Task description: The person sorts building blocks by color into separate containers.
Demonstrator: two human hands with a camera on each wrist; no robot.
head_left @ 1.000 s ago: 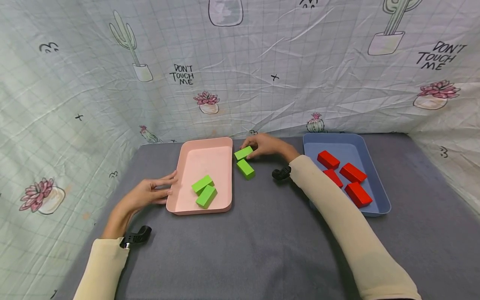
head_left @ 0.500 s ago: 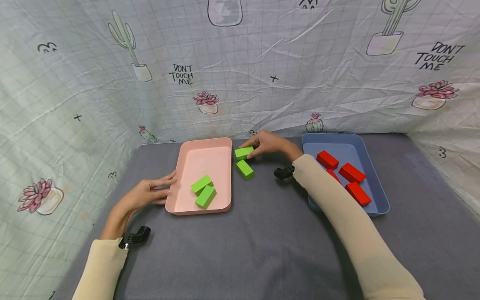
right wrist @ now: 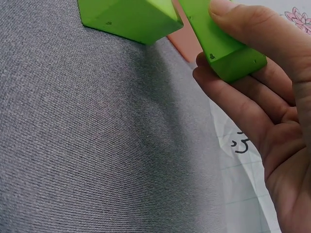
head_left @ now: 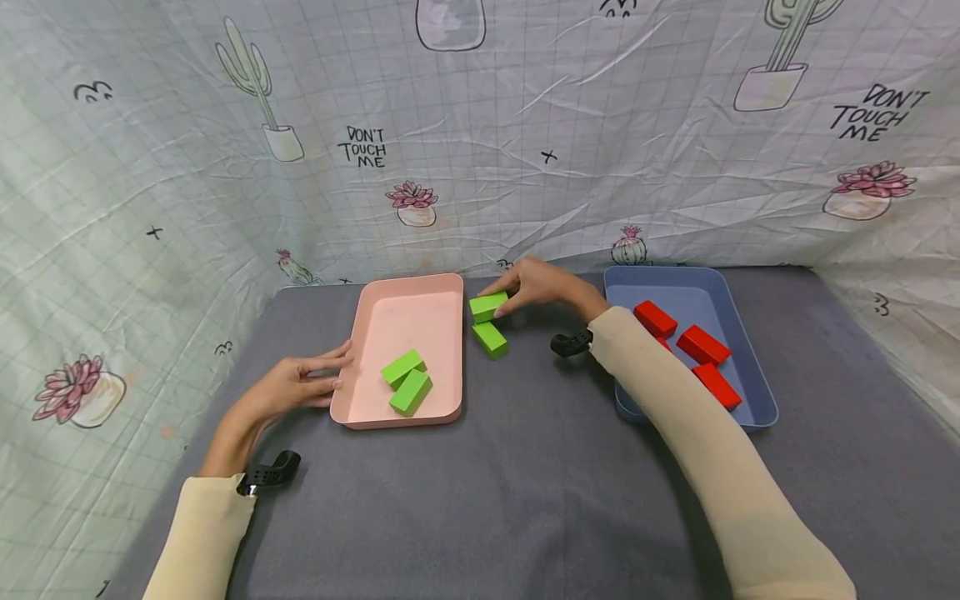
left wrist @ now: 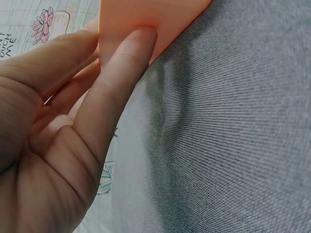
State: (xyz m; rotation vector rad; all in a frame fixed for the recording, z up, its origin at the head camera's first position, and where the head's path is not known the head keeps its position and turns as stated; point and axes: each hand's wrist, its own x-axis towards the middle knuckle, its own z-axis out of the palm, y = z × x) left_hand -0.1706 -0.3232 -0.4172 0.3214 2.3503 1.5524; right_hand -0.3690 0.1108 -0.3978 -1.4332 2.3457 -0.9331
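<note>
My right hand (head_left: 543, 282) pinches a green block (head_left: 488, 306) between thumb and fingers, just right of the pink tray. In the right wrist view, the held block (right wrist: 228, 53) is apart from a second green block (right wrist: 129, 19), which rests on the grey cloth. That second block (head_left: 491, 341) lies just in front of the held one in the head view. My left hand (head_left: 288, 387) touches the left wall of the pink tray (head_left: 408, 308) with fairly straight fingers, the thumb against the wall in the left wrist view. Two green blocks (head_left: 410, 392) lie in the tray, touching.
A blue tray (head_left: 667, 287) stands to the right, holding several red blocks (head_left: 705, 345); my right sleeve (head_left: 697, 450) passes over it and hides part. Grey cloth (head_left: 480, 492) covers the table. A printed curtain (head_left: 510, 100) hangs behind and at the sides.
My right hand has risen slightly, tilting and lifting the green block a little. My left hand and both trays stay in place.
</note>
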